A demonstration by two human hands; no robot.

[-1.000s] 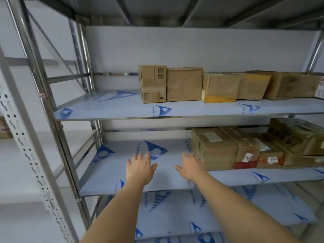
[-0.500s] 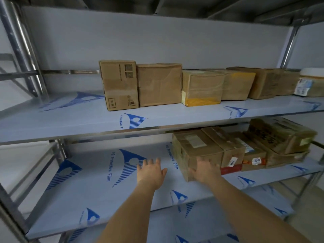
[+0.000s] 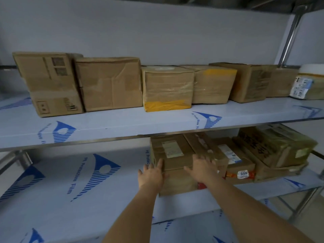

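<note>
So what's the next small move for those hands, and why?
Probably close both hands on the cardboard box and slide it forward on the shelf. The left hand touches its left front corner, the right hand lies flat on top, neither gripping, and a neighbouring box sits tight against its right.

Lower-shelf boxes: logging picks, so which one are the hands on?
The leftmost box, white label on top: left hand at its left corner, right hand at its right edge.
</note>
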